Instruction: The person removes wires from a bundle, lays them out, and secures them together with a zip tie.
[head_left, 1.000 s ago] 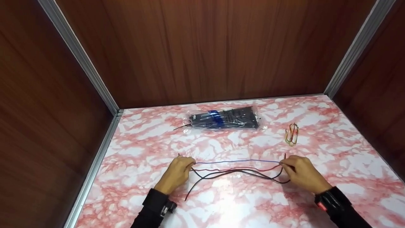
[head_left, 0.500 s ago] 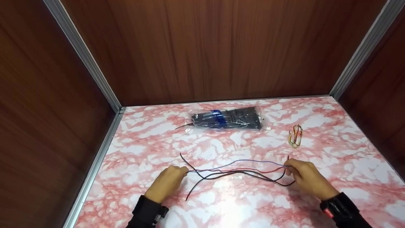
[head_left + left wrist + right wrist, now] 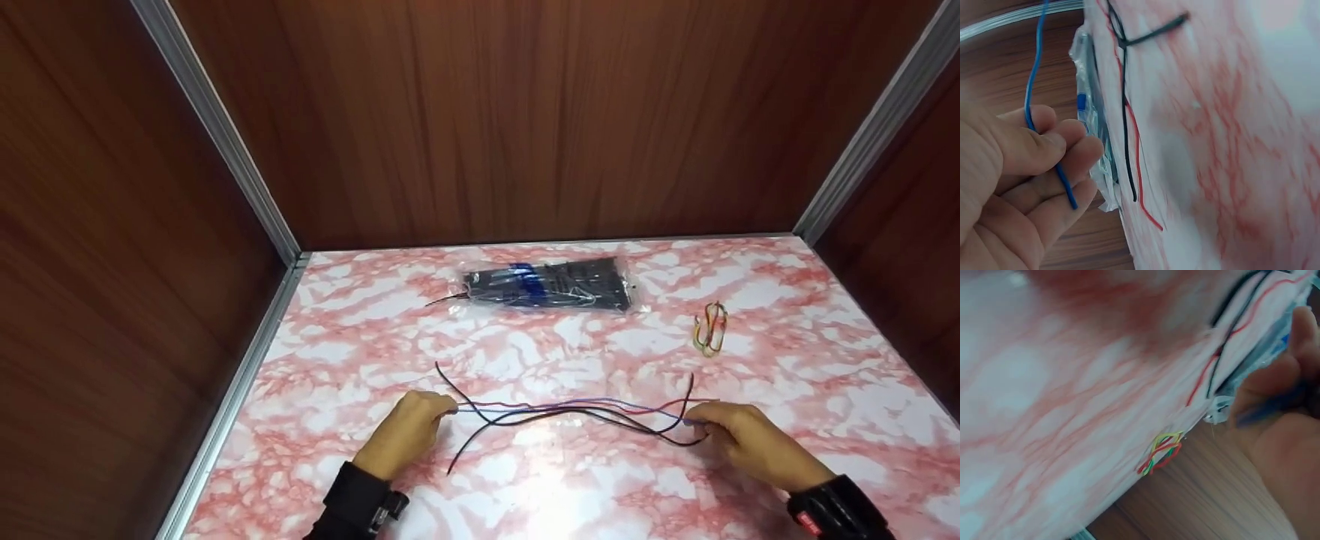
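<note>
In the head view my left hand (image 3: pixel 409 427) and right hand (image 3: pixel 761 442) hold the two ends of a thin blue wire (image 3: pixel 611 400) low over the table. The left wrist view shows the blue wire (image 3: pixel 1034 67) pinched between thumb and fingers, its tip sticking out below. In the right wrist view my right hand (image 3: pixel 1283 422) grips the blue wire's other end (image 3: pixel 1266 408), which is blurred. A red wire (image 3: pixel 1138 146) and crossing black wires (image 3: pixel 454 459) lie beneath on the table. The red wire's right end (image 3: pixel 705 400) reaches my right fingers.
Behind the wires lies a clear plastic packet (image 3: pixel 577 285) of black strips with a blue band. A small coil of yellow, red and green wire (image 3: pixel 709 330) is at the right. Brown wood-look panels (image 3: pixel 540 120) enclose the pink-marbled table (image 3: pixel 360 330) at the back and sides.
Both hands have come nearer the person, still holding the blue wire. The blue wire has sagged from taut and now runs along the red and black ones. The black wire's left end is uncovered.
</note>
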`<state>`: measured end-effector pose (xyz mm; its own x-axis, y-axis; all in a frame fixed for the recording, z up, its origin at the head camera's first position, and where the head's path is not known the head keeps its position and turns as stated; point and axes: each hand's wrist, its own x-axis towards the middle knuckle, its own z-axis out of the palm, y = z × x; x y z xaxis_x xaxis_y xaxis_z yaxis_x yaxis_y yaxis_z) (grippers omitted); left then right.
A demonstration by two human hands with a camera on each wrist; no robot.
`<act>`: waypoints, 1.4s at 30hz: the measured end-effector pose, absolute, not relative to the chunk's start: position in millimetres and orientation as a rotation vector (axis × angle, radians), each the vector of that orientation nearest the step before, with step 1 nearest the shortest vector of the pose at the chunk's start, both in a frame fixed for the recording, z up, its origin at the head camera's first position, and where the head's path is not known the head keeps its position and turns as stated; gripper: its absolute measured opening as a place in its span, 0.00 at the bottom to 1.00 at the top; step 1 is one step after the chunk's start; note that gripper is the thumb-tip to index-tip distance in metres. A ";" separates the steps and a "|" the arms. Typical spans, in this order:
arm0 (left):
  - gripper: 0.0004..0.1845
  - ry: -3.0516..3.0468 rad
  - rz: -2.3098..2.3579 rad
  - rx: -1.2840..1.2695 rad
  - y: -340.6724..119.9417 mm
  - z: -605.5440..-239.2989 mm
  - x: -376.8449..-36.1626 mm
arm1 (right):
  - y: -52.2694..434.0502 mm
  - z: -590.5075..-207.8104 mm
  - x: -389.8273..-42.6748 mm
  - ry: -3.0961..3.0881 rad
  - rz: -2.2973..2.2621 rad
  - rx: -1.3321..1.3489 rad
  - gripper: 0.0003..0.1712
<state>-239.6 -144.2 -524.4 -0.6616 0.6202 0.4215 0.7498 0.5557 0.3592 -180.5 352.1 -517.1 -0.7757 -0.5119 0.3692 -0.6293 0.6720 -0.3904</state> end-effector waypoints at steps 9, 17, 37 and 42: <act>0.17 -2.526 -0.488 -1.263 -145.0 -522.6 -237.5 | 362.1 -524.3 -183.2 -2.630 0.427 0.962 0.26; 0.17 -2.557 -0.379 -1.276 -147.7 -517.7 -234.3 | 370.8 -528.0 -187.5 -2.453 0.260 0.928 0.27; 0.13 -2.566 -0.228 -1.093 -119.7 -547.6 -236.2 | 371.5 -546.0 -184.3 -2.595 0.238 0.876 0.22; 0.37 -2.697 -0.247 -1.119 -109.3 -540.8 -240.4 | 373.2 -546.7 -186.8 -2.555 0.225 0.882 0.22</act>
<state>-240.4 -109.3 -540.8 -0.6896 0.6773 0.2566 0.7126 0.6977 0.0737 -186.8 373.2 -546.7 -0.7072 -0.5504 0.4437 -0.6196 0.7848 -0.0138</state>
